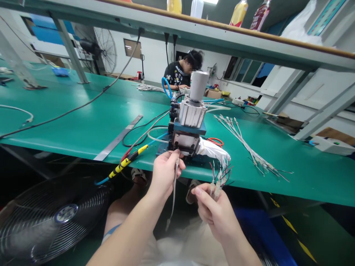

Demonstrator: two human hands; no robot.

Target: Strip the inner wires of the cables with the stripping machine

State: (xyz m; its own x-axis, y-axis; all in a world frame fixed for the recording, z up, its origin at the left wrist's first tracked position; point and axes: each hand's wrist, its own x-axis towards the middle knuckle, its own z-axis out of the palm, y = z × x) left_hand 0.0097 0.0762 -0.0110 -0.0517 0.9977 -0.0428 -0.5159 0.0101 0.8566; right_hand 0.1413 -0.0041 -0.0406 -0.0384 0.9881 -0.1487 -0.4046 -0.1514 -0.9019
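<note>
My left hand (166, 170) pinches a thin whitish cable (174, 194) near its upper end, close against the front of a small pneumatic press (185, 140). The cable's lower end hangs down over my lap. Lower and to the right, my right hand (213, 207) is closed around a bunch of cables (217, 188) with pale connectors and bare red, black and white wire ends pointing up. A white wrapped piece (213, 149) sticks out from the press's right side, just above those wire ends. Whether the left cable's tip sits inside the press is hidden by my fingers.
On the green table (277, 147) lie a bundle of cables (244, 142) at right and a steel ruler (119, 136) at left. A yellow-black taped air hose (127, 160) crosses the front edge. A floor fan (66, 214) stands lower left. Across the table sits another person (179, 72).
</note>
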